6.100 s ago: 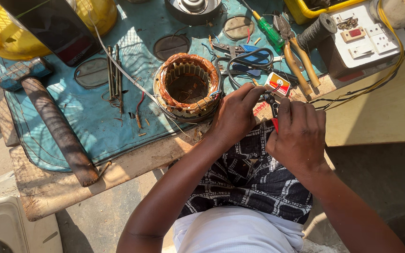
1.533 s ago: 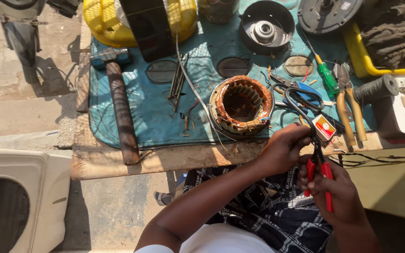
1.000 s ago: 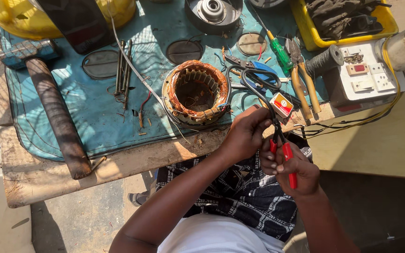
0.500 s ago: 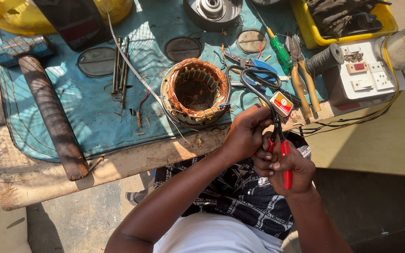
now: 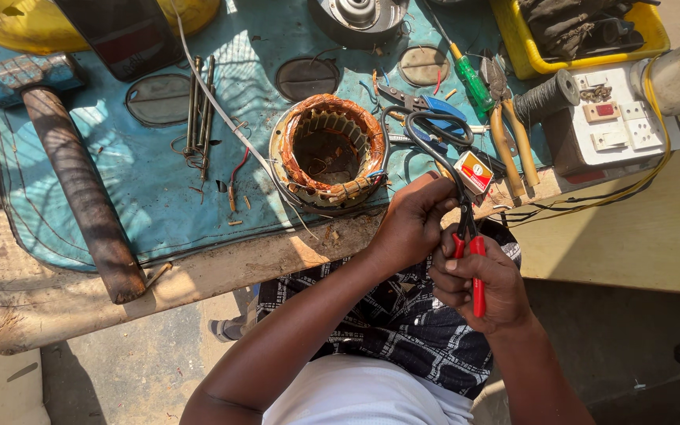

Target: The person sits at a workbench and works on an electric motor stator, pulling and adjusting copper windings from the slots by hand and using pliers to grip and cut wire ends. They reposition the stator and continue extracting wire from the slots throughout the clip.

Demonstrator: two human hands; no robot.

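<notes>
Right hand (image 5: 482, 287) clamped on red-handled pliers (image 5: 472, 260), left hand (image 5: 415, 224) pinching sth small at the tip to steady it; stator (image 5: 328, 149) rests near on worktop (image 5: 57, 295)

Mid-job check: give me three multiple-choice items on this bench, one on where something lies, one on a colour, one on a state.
1. Where does the hammer lie relative to the stator?
A. To its left
B. To its right
C. Inside it

2. What colour are the handles of the pliers in the right hand?
A. Blue
B. Red
C. Green

3. How is the right hand?
A. Open and flat
B. Resting on the mat
C. Closed around the pliers

Answers: 1 A, the hammer is at the left end of the blue mat. 2 B, red grips show between the fingers. 3 C, its fingers wrap the handles, beside the left hand.
</notes>
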